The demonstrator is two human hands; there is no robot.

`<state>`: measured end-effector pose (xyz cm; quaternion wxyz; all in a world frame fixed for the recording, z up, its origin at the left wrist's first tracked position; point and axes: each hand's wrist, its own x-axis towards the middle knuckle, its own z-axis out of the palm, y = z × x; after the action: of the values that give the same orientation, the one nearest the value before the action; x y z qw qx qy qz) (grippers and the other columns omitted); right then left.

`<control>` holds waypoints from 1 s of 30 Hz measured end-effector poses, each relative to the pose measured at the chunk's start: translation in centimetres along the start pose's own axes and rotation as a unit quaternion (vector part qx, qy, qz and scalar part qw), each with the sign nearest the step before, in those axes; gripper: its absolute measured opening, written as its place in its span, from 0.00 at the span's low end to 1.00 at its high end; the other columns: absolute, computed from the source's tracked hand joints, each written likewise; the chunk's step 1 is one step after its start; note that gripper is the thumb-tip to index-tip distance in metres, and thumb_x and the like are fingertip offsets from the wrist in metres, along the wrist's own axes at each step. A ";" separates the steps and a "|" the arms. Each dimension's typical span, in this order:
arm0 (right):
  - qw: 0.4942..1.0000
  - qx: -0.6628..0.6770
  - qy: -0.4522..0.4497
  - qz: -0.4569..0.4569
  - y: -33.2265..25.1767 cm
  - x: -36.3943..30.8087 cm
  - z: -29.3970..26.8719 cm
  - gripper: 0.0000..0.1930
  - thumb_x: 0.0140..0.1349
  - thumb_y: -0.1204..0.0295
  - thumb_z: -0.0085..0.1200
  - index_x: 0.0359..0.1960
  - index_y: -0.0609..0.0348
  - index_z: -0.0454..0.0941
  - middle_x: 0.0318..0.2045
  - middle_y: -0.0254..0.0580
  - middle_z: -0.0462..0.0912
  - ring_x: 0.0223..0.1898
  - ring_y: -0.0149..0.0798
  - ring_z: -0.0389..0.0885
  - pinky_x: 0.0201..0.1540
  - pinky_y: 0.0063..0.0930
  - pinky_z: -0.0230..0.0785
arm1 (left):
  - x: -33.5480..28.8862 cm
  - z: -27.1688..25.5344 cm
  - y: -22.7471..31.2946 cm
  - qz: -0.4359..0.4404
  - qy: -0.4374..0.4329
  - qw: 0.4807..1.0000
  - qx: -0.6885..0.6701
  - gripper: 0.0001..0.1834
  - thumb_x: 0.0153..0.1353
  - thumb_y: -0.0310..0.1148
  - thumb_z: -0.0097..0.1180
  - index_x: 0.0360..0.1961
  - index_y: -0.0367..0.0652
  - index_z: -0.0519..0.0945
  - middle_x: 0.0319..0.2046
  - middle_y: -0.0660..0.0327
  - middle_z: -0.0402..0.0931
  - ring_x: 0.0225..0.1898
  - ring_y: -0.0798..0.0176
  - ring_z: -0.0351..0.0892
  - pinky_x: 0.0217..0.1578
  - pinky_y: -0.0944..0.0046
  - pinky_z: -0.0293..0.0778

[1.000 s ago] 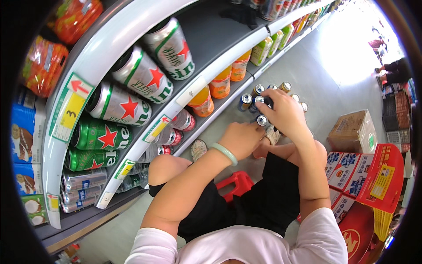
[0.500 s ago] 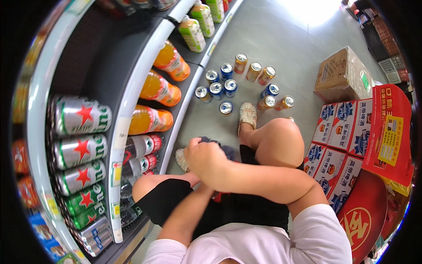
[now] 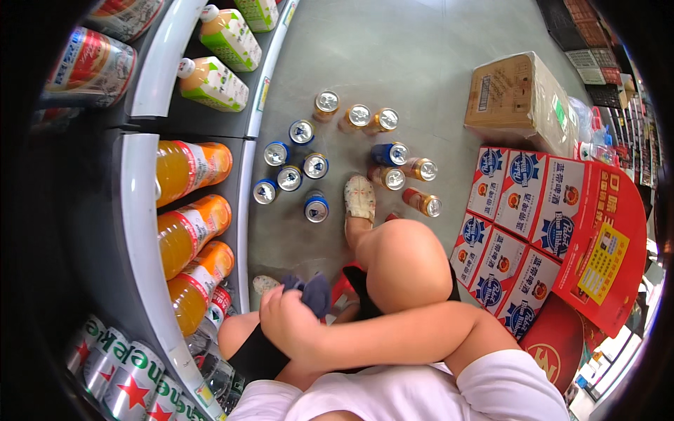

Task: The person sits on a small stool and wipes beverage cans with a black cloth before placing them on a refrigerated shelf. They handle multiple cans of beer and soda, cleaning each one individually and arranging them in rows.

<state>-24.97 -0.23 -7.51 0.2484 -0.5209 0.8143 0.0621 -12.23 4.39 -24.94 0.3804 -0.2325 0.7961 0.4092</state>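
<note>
My right forearm crosses in front of my body, and my right hand (image 3: 286, 324) is above my left knee with its fingers curled. What it grips, if anything, is hidden. My left forearm (image 3: 298, 377) runs underneath it, and my left hand is covered from sight. A dark blue cloth (image 3: 317, 291) shows just beyond my right fingers; which hand has hold of it I cannot tell. On the floor ahead stand several blue drink cans (image 3: 288, 177) and several gold-coloured cans (image 3: 358, 116). One gold can (image 3: 423, 202) near my right knee looks tilted.
Shelves on the left hold orange drink bottles (image 3: 193, 228), green-labelled bottles (image 3: 228, 38) and silver-green cans (image 3: 130, 382). To the right are stacked white beer cartons (image 3: 523, 193), a brown cardboard box (image 3: 509, 98) and a red display board (image 3: 611, 231). My patterned shoe (image 3: 359, 200) is near the cans.
The view has shifted, so shelves and cans sit further left. My right hand has moved lower and nearer my body, with the cloth now showing more beyond its fingers.
</note>
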 end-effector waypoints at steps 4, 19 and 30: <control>0.999 0.001 -0.051 0.003 5.6 4.0 -1.8 0.20 0.61 0.66 0.55 0.51 0.66 0.84 0.51 0.58 0.82 0.49 0.49 0.83 0.41 0.42 0.77 | 0.8 -0.1 0.7 0.000 -0.010 1.000 0.006 0.22 0.63 0.38 0.61 0.57 0.41 0.76 0.55 0.46 0.78 0.54 0.42 0.81 0.53 0.49 0.77; 0.980 0.105 0.003 -0.171 6.8 -1.8 -5.6 0.14 0.54 0.65 0.67 0.43 0.52 0.91 0.41 0.44 0.90 0.46 0.46 0.89 0.42 0.39 0.82 | 0.0 -0.1 4.3 0.072 0.034 0.993 0.091 0.25 0.64 0.38 0.60 0.60 0.40 0.76 0.57 0.44 0.77 0.57 0.40 0.78 0.57 0.48 0.75; 0.814 0.466 0.326 -0.123 20.3 -18.0 -12.3 0.17 0.68 0.59 0.61 0.50 0.57 0.85 0.38 0.43 0.88 0.42 0.35 0.86 0.48 0.30 0.76 | -9.2 -17.4 12.4 0.263 0.102 0.933 0.225 0.20 0.67 0.36 0.59 0.56 0.36 0.78 0.50 0.44 0.80 0.54 0.44 0.80 0.55 0.54 0.76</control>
<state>-40.99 19.16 8.44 0.1872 -0.4286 0.7081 -0.5290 -22.38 -2.53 -5.22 0.2180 0.0363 0.9345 0.2790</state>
